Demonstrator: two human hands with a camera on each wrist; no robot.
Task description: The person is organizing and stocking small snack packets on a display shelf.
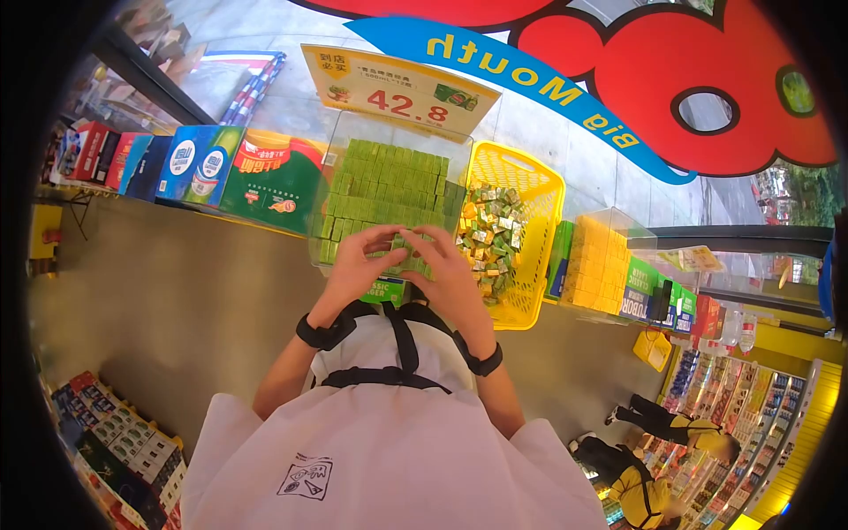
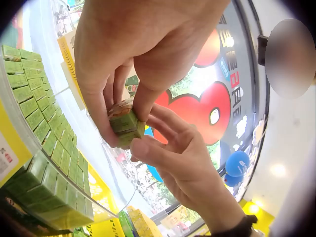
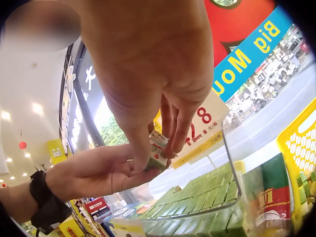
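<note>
Small green boxes with printed faces are pinched between the fingertips of both hands, in front of my chest. My left hand grips them from one side, thumb and fingers bent around them in the left wrist view. From the other side my right hand pinches them with thumb and fingers. The right wrist view shows a white, red and green printed face on a box. Just beyond the hands, a clear bin holds tightly stacked rows of similar green boxes.
Right of the bin stands a yellow basket with loose small green and yellow boxes. A price sign rises behind the bin. Beer cartons line the left. Stacked yellow boxes stand farther right. Two people are at the shelves behind.
</note>
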